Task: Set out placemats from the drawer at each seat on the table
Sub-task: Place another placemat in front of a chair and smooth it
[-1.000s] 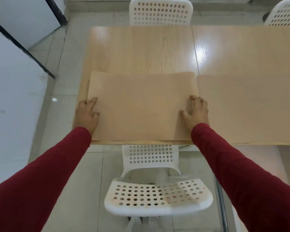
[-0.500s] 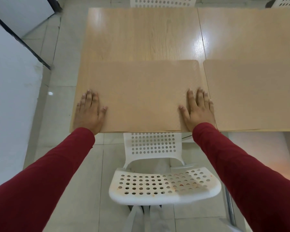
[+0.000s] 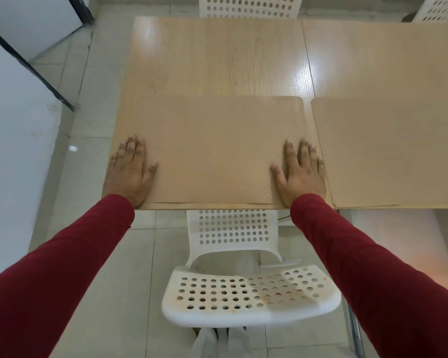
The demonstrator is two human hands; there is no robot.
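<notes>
Pale wood-grain is nearly everything in your head view: the table (image 3: 217, 55) and the placemat (image 3: 212, 151) you are pressing down are so close in tone that only the mat's rounded far-right corner and its thin near edge set it apart. That placemat lies at the table's near-left corner, its near edge running just inside the table's near edge and its left side reaching the table's left edge. Your left hand (image 3: 130, 171) lies flat on the mat's near-left part, fingers spread and released, gripping nothing; your right hand (image 3: 301, 174) lies flat on the near-right part in the same way, fingers extended, with the outer fingers close to the mat's right edge. Both red sleeves (image 3: 62, 267) come in from the bottom corners. Just beside, across a narrow strip of bare table, a second placemat (image 3: 388, 151) lies along the near edge and runs out of frame to the right. The far half of the table is bare wood with glare patches. A white perforated chair (image 3: 243, 293) stands under the near edge between your arms, and two more chair backs (image 3: 248, 6) show beyond the far edge. Tiled floor (image 3: 70, 156) lies open along the table's left side, up to a white panel.
</notes>
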